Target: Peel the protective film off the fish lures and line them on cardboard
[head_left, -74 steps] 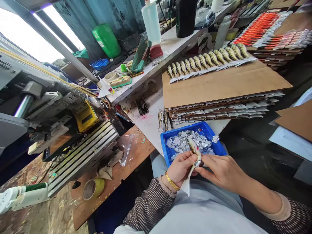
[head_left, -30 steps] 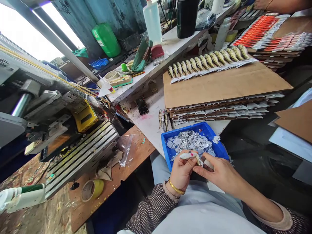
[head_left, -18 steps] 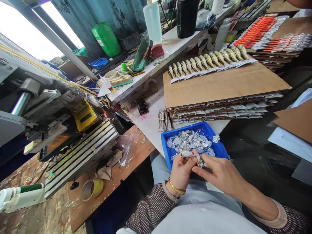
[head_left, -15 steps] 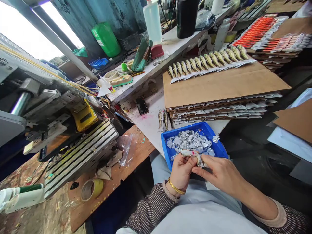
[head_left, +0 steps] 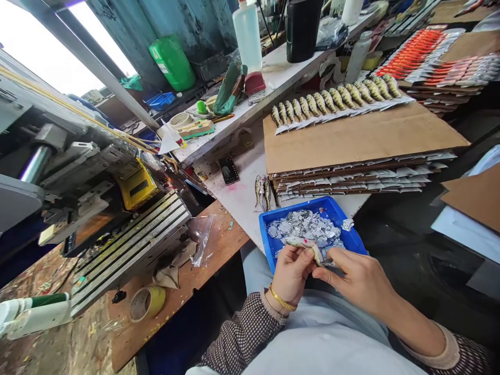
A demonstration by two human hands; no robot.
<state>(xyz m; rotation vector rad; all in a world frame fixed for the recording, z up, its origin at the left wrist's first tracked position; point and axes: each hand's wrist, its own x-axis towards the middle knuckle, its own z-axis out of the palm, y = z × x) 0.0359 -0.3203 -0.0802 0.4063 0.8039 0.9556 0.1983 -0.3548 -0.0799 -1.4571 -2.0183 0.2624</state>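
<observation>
My left hand point(head_left: 292, 271) is closed around a small fish-shaped lure point(head_left: 302, 244), pale with a pink-red spot. The lure's right end points toward my right hand point(head_left: 353, 276). There my right thumb and fingers pinch a thin, shiny piece of foil point(head_left: 325, 259) at the lure's end; my fingers partly hide it. Both hands are over the near side of a blue tray point(head_left: 267, 250), which holds a heap of crumpled silver foil scraps point(head_left: 308, 224). Two or so dark-striped fish lures point(head_left: 262, 192) lie on the white table behind the tray.
Stacked cardboard sheets point(head_left: 363, 138) carry a row of yellow-black lures point(head_left: 336, 99). Orange lures point(head_left: 414, 52) lie on another stack at the back right. A phone point(head_left: 228, 170) rests on the table. At left are a slotted metal machine bed point(head_left: 128, 250) and a tape roll point(head_left: 147, 303).
The lure has tilted slightly in my left hand. My right fingers have shifted a little right, and the foil at the lure's end looks more drawn out. The camera view has shifted slightly.
</observation>
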